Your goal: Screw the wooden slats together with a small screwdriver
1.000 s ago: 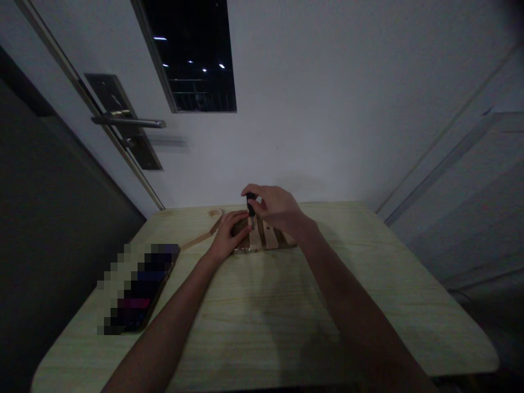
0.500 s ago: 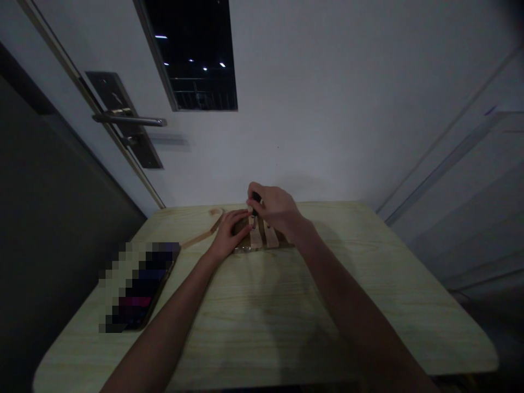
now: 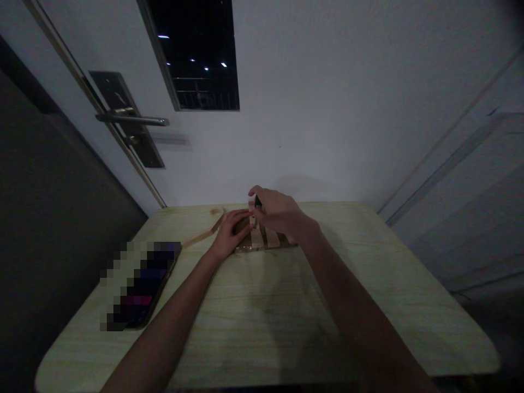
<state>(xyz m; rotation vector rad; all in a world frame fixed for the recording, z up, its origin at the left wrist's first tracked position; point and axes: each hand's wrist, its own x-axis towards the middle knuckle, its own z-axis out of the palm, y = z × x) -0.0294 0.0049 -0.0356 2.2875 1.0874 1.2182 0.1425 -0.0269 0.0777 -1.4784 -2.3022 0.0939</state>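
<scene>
My right hand (image 3: 282, 214) is closed around a small screwdriver-like tool (image 3: 257, 201) with a black handle and a short metal shaft. The tool stands nearly upright over a pale strip (image 3: 257, 238), its tip close to a small metal piece there. My left hand (image 3: 226, 234) lies with fingers stretched out and thumb apart, resting on a flat brown piece with a shiny clear edge (image 3: 244, 249) and touching the strip's left side. A second pale strip (image 3: 272, 239) lies just right of the first. Fingers partly hide both strips and the tool.
Left of my hands lies a thin tan strip (image 3: 198, 238) with a curled end. A phone (image 3: 149, 292), partly blurred out, is on the left of the light wooden table (image 3: 245, 327). Behind the table rises a white door (image 3: 319, 109) with a metal handle (image 3: 139, 120).
My right hand has turned slightly at the tool, its fingers shifting around the handle, and its wrist has moved a little right. My left hand keeps its place.
</scene>
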